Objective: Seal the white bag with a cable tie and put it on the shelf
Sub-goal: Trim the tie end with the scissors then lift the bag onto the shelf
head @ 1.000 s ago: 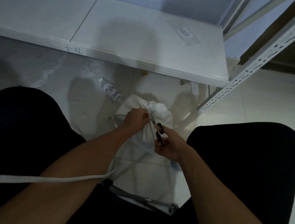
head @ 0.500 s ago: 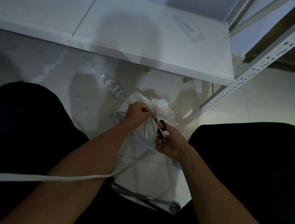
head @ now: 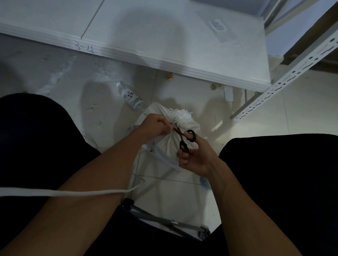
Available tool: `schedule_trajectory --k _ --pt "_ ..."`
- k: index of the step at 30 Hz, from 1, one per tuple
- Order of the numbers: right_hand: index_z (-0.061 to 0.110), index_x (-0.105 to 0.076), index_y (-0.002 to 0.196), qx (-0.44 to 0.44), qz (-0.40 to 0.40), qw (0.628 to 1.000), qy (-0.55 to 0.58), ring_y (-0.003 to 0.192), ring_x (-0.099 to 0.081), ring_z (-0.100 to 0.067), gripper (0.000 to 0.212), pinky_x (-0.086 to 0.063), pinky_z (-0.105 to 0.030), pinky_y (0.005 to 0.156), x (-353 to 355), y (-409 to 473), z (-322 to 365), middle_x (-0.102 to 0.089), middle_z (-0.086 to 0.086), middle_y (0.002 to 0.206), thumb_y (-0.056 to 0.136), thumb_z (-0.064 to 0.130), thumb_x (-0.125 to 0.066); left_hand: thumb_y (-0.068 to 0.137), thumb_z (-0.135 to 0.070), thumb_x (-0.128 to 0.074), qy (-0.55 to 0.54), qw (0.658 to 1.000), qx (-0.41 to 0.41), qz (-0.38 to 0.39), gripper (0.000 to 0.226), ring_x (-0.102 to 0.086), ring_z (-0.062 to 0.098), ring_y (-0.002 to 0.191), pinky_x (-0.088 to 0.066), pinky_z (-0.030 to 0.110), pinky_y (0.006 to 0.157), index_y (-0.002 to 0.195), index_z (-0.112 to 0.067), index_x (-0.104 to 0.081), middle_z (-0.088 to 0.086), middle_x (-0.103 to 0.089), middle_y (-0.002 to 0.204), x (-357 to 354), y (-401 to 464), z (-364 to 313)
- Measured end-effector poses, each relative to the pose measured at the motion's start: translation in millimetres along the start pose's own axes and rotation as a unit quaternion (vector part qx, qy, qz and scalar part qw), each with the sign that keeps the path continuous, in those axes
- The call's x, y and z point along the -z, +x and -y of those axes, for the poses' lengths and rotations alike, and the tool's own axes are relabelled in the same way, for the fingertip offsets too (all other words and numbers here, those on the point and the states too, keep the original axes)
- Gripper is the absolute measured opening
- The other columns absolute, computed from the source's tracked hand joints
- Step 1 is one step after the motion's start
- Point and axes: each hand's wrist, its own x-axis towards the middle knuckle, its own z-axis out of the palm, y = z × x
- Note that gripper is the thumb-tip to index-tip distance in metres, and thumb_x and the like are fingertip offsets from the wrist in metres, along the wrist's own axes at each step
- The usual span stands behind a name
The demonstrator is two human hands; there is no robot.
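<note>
The white bag (head: pixel 167 146) stands on the floor between my knees, its neck gathered with frayed white fringe (head: pixel 179 116) sticking out on top. My left hand (head: pixel 153 126) pinches something thin at the bag's neck; the cable tie itself is too small to make out. My right hand (head: pixel 194 158) holds black-handled scissors (head: pixel 184 140), their blades pointing up-left into the pinch of my left hand. The white shelf board (head: pixel 174 33) lies low across the top of the view, marked "3-14" on its front edge.
A small plastic bottle (head: pixel 129 98) lies on the tiled floor left of the bag. A perforated white shelf upright (head: pixel 297 66) slants at the right. A white strap (head: pixel 51 193) crosses my left forearm. A grey wheeled frame (head: pixel 174 225) sits under me.
My right hand has drawn slightly back and down, and the scissors' handles now show more plainly. The left hand stays at the bag's neck.
</note>
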Motion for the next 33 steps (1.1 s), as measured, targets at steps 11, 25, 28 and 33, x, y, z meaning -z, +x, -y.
schedule_trajectory --k 11,25,28,33 --pt "0.009 -0.052 0.071 0.019 0.01 0.999 -0.024 0.048 -0.031 -0.012 0.036 -0.019 -0.024 0.055 -2.6 6.4 3.5 -0.04 -0.002 0.062 0.075 0.037 -0.075 0.08 0.008 -0.068 -0.051 0.998 0.031 0.022 0.016 -0.065 0.017 0.077 -0.055 0.034 0.088 0.07 -0.004 -0.066 0.009 -0.067 0.074 0.0 -3.5 -5.5" --pt "0.01 -0.053 0.075 0.047 0.007 0.997 -0.06 0.049 -0.03 -0.012 0.035 -0.022 -0.024 0.047 -2.9 25.2 7.2 -0.043 -0.001 0.063 0.075 0.035 -0.077 0.076 0.012 -0.069 -0.081 0.996 0.046 0.01 0.025 -0.064 0.019 0.078 -0.053 0.039 0.093 0.06 -0.008 -0.069 0.008 -0.068 0.073 3.3 -10.4 -6.1" --pt "0.014 -0.048 0.07 0.055 0.025 0.996 -0.065 0.05 -0.026 -0.011 0.033 -0.022 -0.023 0.045 0.9 28.9 5.7 -0.037 0.002 0.059 0.081 0.034 -0.072 0.076 0.012 -0.069 -0.083 0.995 0.049 0.008 0.022 -0.064 0.018 0.076 -0.055 0.034 0.089 0.064 -0.006 -0.068 0.008 -0.067 0.07 2.6 -10.0 -6.6" --pt "0.017 -0.045 0.067 0.05 0.05 0.994 -0.085 0.047 -0.025 -0.009 0.036 -0.022 -0.021 0.043 1.9 26.5 3.3 -0.031 0.004 0.057 0.074 0.036 -0.073 0.076 0.011 -0.069 -0.093 0.995 0.045 0.013 0.016 -0.063 0.018 0.075 -0.055 0.031 0.086 0.068 -0.003 -0.068 0.009 -0.066 0.072 1.9 -13.1 -7.6"
